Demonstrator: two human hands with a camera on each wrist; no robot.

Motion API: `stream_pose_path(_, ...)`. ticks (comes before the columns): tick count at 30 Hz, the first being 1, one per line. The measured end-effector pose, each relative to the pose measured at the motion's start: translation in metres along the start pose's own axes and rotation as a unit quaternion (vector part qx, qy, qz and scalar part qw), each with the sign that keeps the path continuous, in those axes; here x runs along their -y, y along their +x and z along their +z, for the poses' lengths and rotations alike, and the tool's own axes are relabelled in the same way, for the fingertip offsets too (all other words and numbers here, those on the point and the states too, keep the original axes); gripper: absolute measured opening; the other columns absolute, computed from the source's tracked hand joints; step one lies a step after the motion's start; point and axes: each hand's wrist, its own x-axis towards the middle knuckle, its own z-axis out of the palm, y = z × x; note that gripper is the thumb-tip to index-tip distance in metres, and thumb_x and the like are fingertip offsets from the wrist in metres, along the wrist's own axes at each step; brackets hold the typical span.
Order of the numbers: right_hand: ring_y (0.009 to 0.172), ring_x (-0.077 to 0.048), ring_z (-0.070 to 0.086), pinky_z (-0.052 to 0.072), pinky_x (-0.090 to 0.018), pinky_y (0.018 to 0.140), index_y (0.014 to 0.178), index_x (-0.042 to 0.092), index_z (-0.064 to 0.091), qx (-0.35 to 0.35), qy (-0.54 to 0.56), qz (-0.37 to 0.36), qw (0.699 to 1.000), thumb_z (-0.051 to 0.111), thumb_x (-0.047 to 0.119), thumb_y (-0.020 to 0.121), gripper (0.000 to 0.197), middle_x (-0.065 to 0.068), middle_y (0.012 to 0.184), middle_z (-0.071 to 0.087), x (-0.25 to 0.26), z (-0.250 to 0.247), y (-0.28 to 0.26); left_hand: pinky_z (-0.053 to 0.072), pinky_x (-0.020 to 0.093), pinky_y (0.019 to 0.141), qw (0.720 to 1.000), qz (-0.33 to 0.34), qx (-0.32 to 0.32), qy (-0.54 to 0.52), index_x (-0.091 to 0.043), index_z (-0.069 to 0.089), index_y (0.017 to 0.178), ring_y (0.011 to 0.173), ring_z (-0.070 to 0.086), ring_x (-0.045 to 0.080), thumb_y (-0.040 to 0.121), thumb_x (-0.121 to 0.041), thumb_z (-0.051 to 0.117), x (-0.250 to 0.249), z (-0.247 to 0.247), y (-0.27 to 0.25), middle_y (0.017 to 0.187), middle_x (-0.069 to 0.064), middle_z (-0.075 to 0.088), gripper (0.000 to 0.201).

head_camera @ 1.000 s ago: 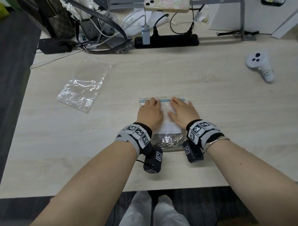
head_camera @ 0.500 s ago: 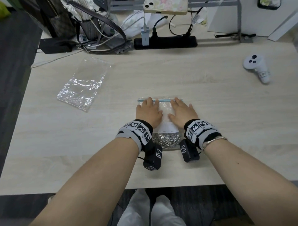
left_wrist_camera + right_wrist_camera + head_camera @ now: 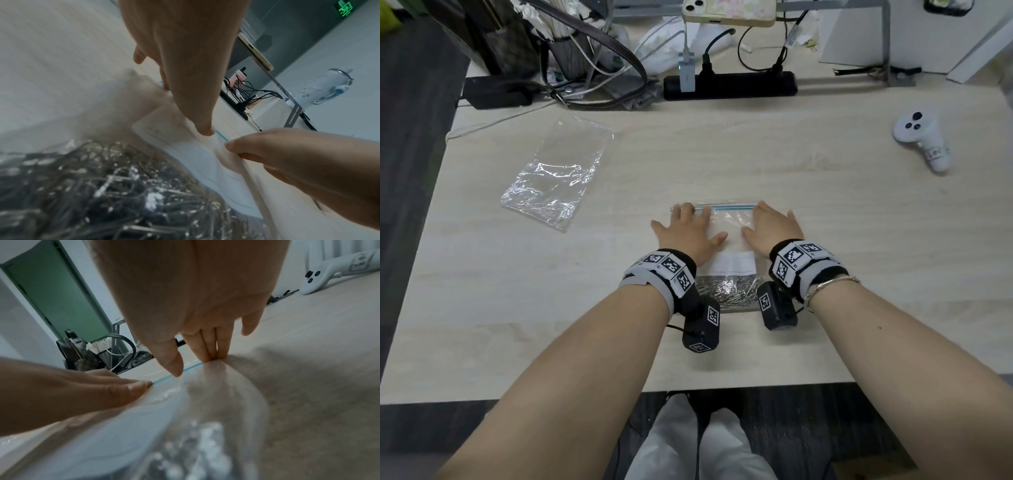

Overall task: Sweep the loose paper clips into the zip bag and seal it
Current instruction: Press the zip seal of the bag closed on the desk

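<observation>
Left hand (image 3: 687,229) and right hand (image 3: 771,224), fingers flat, have slid apart along the blue zip strip (image 3: 729,206) of the clear plastic zip bag (image 3: 729,246) toward 9 and 3 o'clock; silver paper clips (image 3: 726,287) inside, seal nearly done

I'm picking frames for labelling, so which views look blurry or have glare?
Head view: sharp, with glare on the empty plastic bag. Left wrist view: paper clips close and soft. Right wrist view: zip bag blurred in the foreground, dim overall.

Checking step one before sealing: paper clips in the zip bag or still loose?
In. The paper clips lie heaped inside the zip bag at its near end; none shows loose on the table.
</observation>
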Motion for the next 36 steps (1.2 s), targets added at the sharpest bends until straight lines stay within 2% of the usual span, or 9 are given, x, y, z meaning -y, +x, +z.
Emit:
stream_pose_path(4,0.145,-0.018,0.015,-0.001,-0.047,0.118,0.149,0.012,0.013,0.001,-0.031,0.02,0.999,0.04,0.04,0.095,0.067,0.001,0.159,0.006,0.004,0.0,-0.001,0.021,0.062,0.103,1.0,-0.014,0.008,0.009,-0.035,0.022,0.143,0.136,0.03,0.028,0.086,-0.07,0.033,0.001,-0.005,0.001,0.145,0.01,0.026,0.068)
stream_pose_path(7,0.146,-0.019,0.008,0.002,-0.049,0.118,0.149,0.012,0.011,0.033,-0.009,0.016,0.999,0.046,0.04,0.092,0.072,0.001,0.159,0.002,0.004,-0.004,0.001,0.009,0.066,0.108,0.998,-0.033,0.031,0.042,-0.038,0.013,0.147,0.144,0.007,0.038,0.082,-0.076,0.03,-0.001,-0.006,0.0,0.154,0.011,0.015,0.077)
stream_pose_path(9,0.147,-0.02,0.005,0.005,-0.047,0.119,0.149,0.013,0.011,0.033,0.004,0.006,0.999,0.046,0.038,0.091,0.072,-0.001,0.159,0.001,0.002,-0.003,0.0,0.008,0.066,0.109,0.997,-0.044,0.037,0.042,-0.038,0.009,0.147,0.144,-0.002,0.041,0.081,-0.078,0.03,-0.002,-0.004,-0.003,0.157,0.012,0.009,0.081)
stream_pose_path(18,0.147,-0.024,-0.004,-0.006,-0.057,0.115,0.15,0.018,0.005,0.033,-0.036,0.021,0.999,0.038,0.045,0.094,0.07,0.003,0.159,-0.001,-0.001,-0.002,0.0,0.011,0.056,0.113,0.996,-0.031,0.028,0.084,-0.034,0.004,0.149,0.145,0.004,0.04,0.074,-0.084,0.029,0.001,-0.003,-0.003,0.156,0.026,0.003,0.094)
stream_pose_path(23,0.146,-0.027,-0.001,0.0,-0.05,0.118,0.149,0.014,0.011,0.02,-0.018,0.005,1.0,0.042,0.043,0.093,0.071,-0.003,0.159,0.002,0.003,-0.006,0.0,0.013,0.055,0.112,0.997,-0.036,0.039,0.063,-0.035,0.008,0.148,0.142,0.007,0.043,0.075,-0.084,0.027,0.002,-0.006,-0.002,0.155,0.024,0.007,0.089)
stream_pose_path(26,0.147,-0.025,0.001,0.004,-0.042,0.12,0.15,0.013,0.01,-0.015,-0.004,-0.063,0.998,0.046,0.033,0.093,0.07,-0.006,0.159,0.0,0.012,-0.004,-0.003,0.015,0.055,0.113,0.998,-0.026,0.018,0.052,-0.031,0.016,0.147,0.144,0.004,0.04,0.085,-0.074,0.028,0.001,-0.003,-0.001,0.156,0.02,0.009,0.076)
stream_pose_path(29,0.147,-0.024,0.002,0.005,-0.041,0.12,0.15,0.015,0.009,0.005,0.005,-0.104,0.995,0.045,0.028,0.094,0.068,-0.006,0.159,0.001,0.02,0.002,0.002,0.021,0.053,0.113,0.999,0.022,-0.025,0.038,-0.021,0.029,0.142,0.144,0.014,0.033,0.09,-0.061,0.037,0.001,-0.001,0.001,0.154,0.014,0.02,0.066)
stream_pose_path(32,0.147,-0.02,-0.002,0.001,-0.044,0.118,0.151,0.019,0.005,0.033,-0.003,-0.09,0.995,0.041,0.03,0.095,0.068,-0.001,0.159,-0.003,0.022,0.005,0.007,0.017,0.056,0.112,0.999,0.031,-0.02,0.025,-0.023,0.02,0.146,0.143,0.02,0.028,0.091,-0.06,0.033,0.003,-0.002,0.003,0.154,0.009,0.023,0.067)
stream_pose_path(36,0.146,-0.014,-0.006,-0.007,-0.052,0.116,0.15,0.025,0.004,0.041,0.016,-0.069,0.997,0.039,0.024,0.095,0.065,0.006,0.159,-0.005,0.02,0.005,0.006,0.006,0.068,0.107,0.999,-0.001,0.001,0.047,-0.035,0.013,0.147,0.145,0.015,0.027,0.088,-0.07,0.021,-0.006,-0.002,0.004,0.154,0.008,0.02,0.07)
